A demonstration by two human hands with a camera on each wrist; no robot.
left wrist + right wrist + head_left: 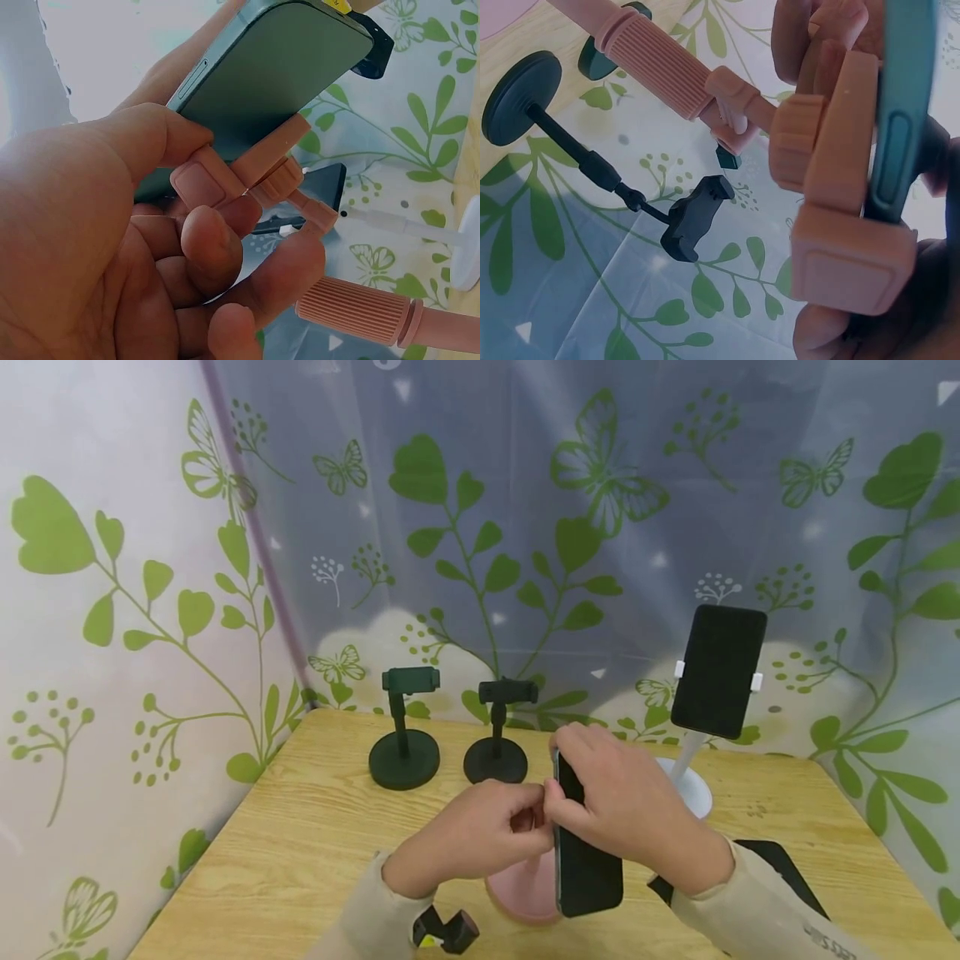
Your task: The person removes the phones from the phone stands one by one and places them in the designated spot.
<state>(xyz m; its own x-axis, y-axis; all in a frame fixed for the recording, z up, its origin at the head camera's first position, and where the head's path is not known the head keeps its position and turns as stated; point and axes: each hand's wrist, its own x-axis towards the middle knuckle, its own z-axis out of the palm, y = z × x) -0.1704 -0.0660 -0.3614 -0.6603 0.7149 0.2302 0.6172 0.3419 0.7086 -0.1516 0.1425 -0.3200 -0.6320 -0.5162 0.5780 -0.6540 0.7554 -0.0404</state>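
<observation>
A smartphone (pixel 591 875) with a dark screen stands tilted over the pink phone stand (pixel 517 889). My right hand (pixel 626 797) grips the phone's upper part, with the thumb across its screen. My left hand (pixel 480 827) is at the phone's left side. In the left wrist view its thumb and curled fingers pinch an end of the stand's pink clamp (pixel 274 150). The right wrist view shows that pink clamp (pixel 844 142) against the back of the phone (pixel 904 112). Much of the stand's pole is hidden behind the hands in the head view.
Behind the hands are a dark green phone stand (pixel 403 760) and a black one (pixel 495 762). A white stand (pixel 693 789) holds another phone (pixel 720 672) at right. A flat black object (pixel 783 868) lies under the right forearm; a small dark object (pixel 457 933) is by the left sleeve.
</observation>
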